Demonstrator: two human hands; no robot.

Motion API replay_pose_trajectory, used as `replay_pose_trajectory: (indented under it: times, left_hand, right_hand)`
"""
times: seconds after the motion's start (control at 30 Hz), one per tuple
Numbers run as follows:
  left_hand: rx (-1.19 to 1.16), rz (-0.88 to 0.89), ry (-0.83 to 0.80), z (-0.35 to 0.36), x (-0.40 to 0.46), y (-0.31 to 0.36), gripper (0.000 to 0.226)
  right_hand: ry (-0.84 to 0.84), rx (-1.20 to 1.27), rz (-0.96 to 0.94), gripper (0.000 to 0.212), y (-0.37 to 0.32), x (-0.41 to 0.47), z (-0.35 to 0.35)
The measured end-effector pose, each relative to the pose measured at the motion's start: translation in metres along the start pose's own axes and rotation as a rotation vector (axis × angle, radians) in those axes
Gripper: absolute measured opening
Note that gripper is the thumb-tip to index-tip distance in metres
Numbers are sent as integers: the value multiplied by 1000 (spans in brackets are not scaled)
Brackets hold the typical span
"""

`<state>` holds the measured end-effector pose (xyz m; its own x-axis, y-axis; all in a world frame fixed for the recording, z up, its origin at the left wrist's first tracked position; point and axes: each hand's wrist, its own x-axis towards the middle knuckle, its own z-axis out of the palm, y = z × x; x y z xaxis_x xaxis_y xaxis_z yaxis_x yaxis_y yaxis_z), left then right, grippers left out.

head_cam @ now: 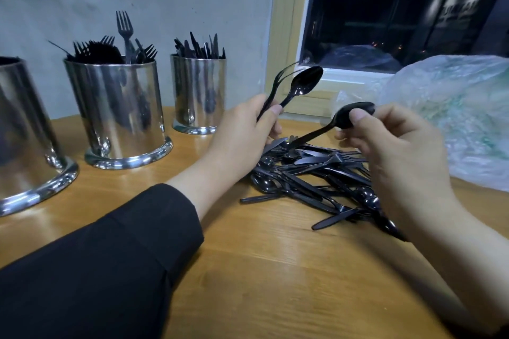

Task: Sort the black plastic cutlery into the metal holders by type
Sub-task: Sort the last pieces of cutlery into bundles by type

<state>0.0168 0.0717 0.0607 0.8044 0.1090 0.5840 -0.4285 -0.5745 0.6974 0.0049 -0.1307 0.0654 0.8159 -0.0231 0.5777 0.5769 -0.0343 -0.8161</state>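
Standing at ten o'clock, three holders [118, 110] await; the left hand [242, 129] grips a spoon and fork [298, 85] by their handles; the right hand [396, 143] pinches another spoon [327, 126] by its bowl above the pile [311, 181]; light, slick, bendy plastic, best gripped at the handles.

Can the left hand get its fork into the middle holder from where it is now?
Probably yes. The left hand grips a fork and a spoon above the table, and nothing stands between it and the middle holder. That holder already bristles with forks, so the spoon must stay out.
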Motion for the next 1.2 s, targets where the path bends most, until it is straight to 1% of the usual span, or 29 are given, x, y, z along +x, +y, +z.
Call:
replay_pose_trajectory:
  times: [0.07,0.1,0.2,0.33,0.47,0.63,0.67,0.7,0.73,0.8,0.83,0.87,0.93,1.0,1.03,1.1,1.2]
  left_hand:
    - [50,28,-20,5,-2,0,22]
    - [56,38,-29,8,-3,1,23]
    - [91,64,-51,15,-7,5,21]
    - [122,135,-77,21,-10,8,21]
    - [189,220,-87,22,-13,7,20]
    - [214,313,-233,24,-13,7,20]
    - [226,322,-245,24,-14,8,19]
    - [235,320,-244,23,-15,9,15]
    - [239,309,-238,23,-15,10,17]
    - [246,254,-216,22,-16,11,33]
    - [238,213,-210,21,-15,10,35]
    - [228,177,-203,20,-15,10,36]
    - [198,105,-185,19,-14,9,37]
    - [170,49,-166,20,-13,8,39]
    - [167,33,-163,21,-13,8,39]
    - [161,13,-160,23,-13,9,39]
    - [162,9,-154,25,-14,9,39]
  right_hand:
    - [33,278,175,18,1,3,0]
    - [50,378,242,16,1,4,0]
    - [76,548,348,11,-1,6,0]
    - [104,628,422,12,1,6,0]
    - [97,680,457,14,5,8,-1]
    - [90,694,467,15,5,10,-3]
    - [74,638,455,16,5,11,-5]
    - [45,514,426,19,5,14,-7]
    - [13,310,365,25,5,16,-14]
    - [-60,-184,157,38,4,22,-32]
    - [-113,-381,65,42,3,24,-43]
    - [-187,-523,20,45,3,27,-55]
    - [-402,-717,72,51,7,29,-79]
    - [-635,-896,188,57,11,28,-98]
    - [-717,-938,241,57,13,27,-106]
    - [-802,-943,307,56,15,25,-115]
    - [-868,-993,348,62,13,22,-116]
